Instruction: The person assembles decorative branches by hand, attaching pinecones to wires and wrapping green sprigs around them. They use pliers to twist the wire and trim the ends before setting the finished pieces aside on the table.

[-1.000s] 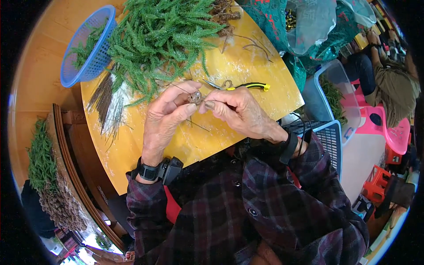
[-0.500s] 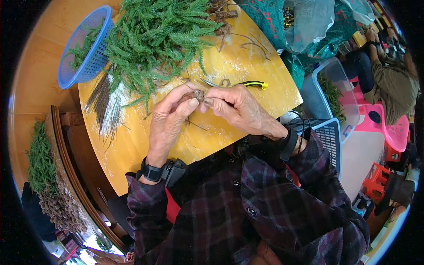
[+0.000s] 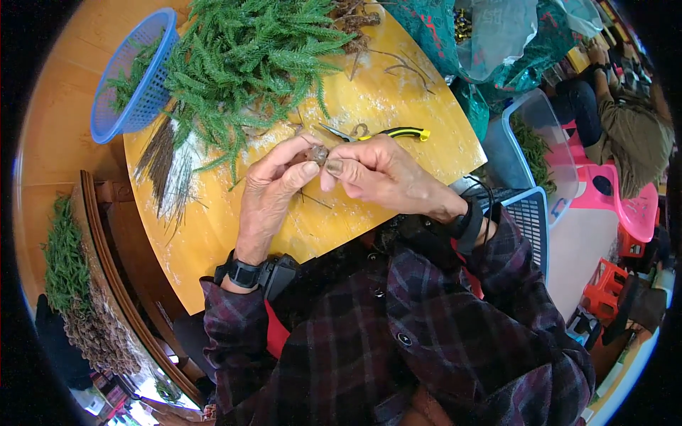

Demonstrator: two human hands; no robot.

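Observation:
Over the yellow table, my left hand (image 3: 268,188) pinches a small, rounded, greyish-brown piece (image 3: 317,154), which looks like a little pine cone, between thumb and fingers. Against its right side, my right hand (image 3: 383,174) is closed, thumb pressed to the forefinger. Whether a thin wire sits in that pinch is hidden. Just beyond the fingers lie pliers (image 3: 405,133) with yellow-and-black handles. Thin dark stems or wires (image 3: 158,167) lie in a bundle left of my left hand. A large pile of green fir-like sprigs (image 3: 249,60), dusted white, covers the far side.
A blue basket (image 3: 135,85) with sprigs tilts at the far left. Green plastic bags (image 3: 490,50) and blue bins (image 3: 529,163) stand to the right. Brown cones (image 3: 99,330) and greenery rest on another surface at left. A person (image 3: 632,124) sits near a pink chair (image 3: 618,202).
My right thumb has shifted slightly against the small brown piece, and more of that piece's rounded face shows. My left hand keeps its pinch in nearly the same place.

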